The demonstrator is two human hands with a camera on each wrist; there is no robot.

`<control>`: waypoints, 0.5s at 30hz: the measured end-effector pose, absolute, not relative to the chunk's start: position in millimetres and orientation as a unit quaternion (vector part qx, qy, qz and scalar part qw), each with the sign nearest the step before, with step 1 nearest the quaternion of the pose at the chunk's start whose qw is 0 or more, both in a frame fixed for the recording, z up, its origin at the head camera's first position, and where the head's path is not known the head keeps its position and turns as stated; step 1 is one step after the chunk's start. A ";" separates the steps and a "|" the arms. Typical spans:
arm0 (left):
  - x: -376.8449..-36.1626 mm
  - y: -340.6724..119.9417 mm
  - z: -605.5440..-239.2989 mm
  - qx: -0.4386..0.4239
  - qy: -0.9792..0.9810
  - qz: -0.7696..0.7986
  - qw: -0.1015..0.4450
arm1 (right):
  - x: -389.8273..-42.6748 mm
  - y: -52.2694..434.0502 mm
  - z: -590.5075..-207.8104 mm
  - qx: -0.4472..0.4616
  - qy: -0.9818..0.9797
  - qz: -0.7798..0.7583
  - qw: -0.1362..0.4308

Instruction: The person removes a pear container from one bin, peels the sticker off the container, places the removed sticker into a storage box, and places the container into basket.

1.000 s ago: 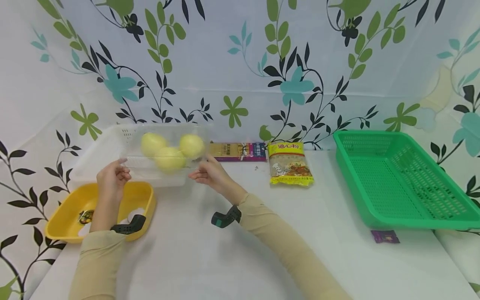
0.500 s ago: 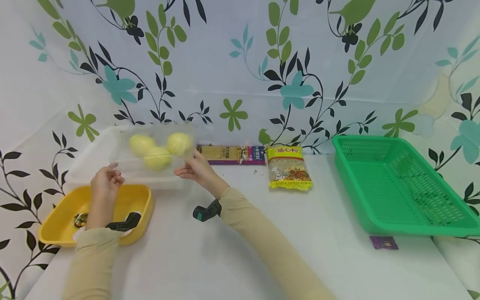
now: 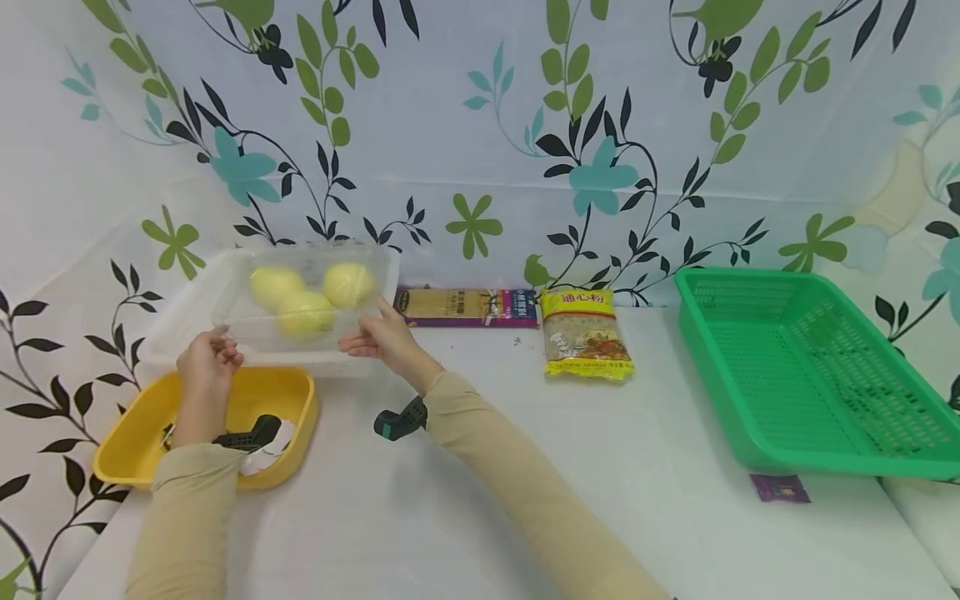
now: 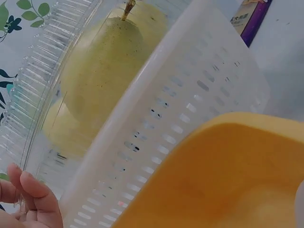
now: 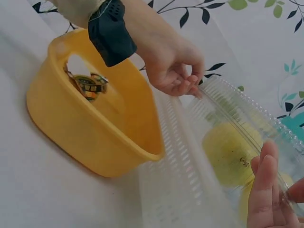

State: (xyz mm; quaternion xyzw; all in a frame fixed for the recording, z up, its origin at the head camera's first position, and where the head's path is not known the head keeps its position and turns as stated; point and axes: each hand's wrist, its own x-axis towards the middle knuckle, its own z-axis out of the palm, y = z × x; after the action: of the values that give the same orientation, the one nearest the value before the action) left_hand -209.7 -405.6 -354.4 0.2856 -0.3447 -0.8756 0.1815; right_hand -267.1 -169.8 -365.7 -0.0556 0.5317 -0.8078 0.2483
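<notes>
Both hands hold a clear plastic box (image 3: 251, 332) with yellow pears (image 3: 306, 314) inside. It is over or within a white slotted basket (image 3: 176, 333) at the back left; whether it touches the basket's floor, I cannot tell. My left hand (image 3: 207, 367) pinches the box's near left edge, thumb against fingers in the left wrist view. At the near right edge my right hand (image 3: 390, 340) grips the rim between thumb and fingers, as the right wrist view (image 5: 268, 194) shows of its fingers. A pear's stem (image 4: 128, 8) shows through the plastic.
A yellow bin (image 3: 303, 404) with small packets stands before the white basket, under my left forearm. Along the back lie a long noodle pack (image 3: 465, 307) and a pasta bag (image 3: 585, 333). A green basket (image 3: 795, 462) stands right, a purple packet (image 3: 780, 488) near it.
The box of pears has moved left, into line with the white basket, and sits slightly lower. Both hands have travelled with it, keeping their grip.
</notes>
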 end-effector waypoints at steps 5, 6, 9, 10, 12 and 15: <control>-210.1 -407.0 -356.2 0.301 -0.369 -0.861 0.180 | -263.1 -171.7 -382.9 -0.018 0.511 -0.815 0.273; -210.2 -407.5 -356.1 0.303 -0.372 -0.859 0.181 | -262.3 -172.3 -385.1 -0.017 0.507 -0.816 0.275; -211.0 -409.7 -353.1 0.314 -0.378 -0.852 0.182 | -262.5 -175.2 -386.8 -0.031 0.498 -0.820 0.279; -211.8 -410.5 -351.4 0.320 -0.381 -0.848 0.181 | -263.4 -176.1 -385.9 -0.033 0.497 -0.820 0.281; -214.0 -412.3 -347.1 0.332 -0.398 -0.838 0.171 | -266.5 -177.6 -383.1 -0.028 0.495 -0.819 0.289; -218.7 -414.0 -340.9 0.344 -0.436 -0.820 0.135 | -272.2 -178.6 -377.5 -0.001 0.501 -0.813 0.298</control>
State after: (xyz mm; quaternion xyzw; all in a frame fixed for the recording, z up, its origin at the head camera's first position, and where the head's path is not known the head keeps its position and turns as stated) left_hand -218.7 -414.0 -340.9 0.3445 -0.4358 -0.8204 0.1355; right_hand -272.2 -178.6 -377.5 -0.0006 0.5010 -0.8127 0.2976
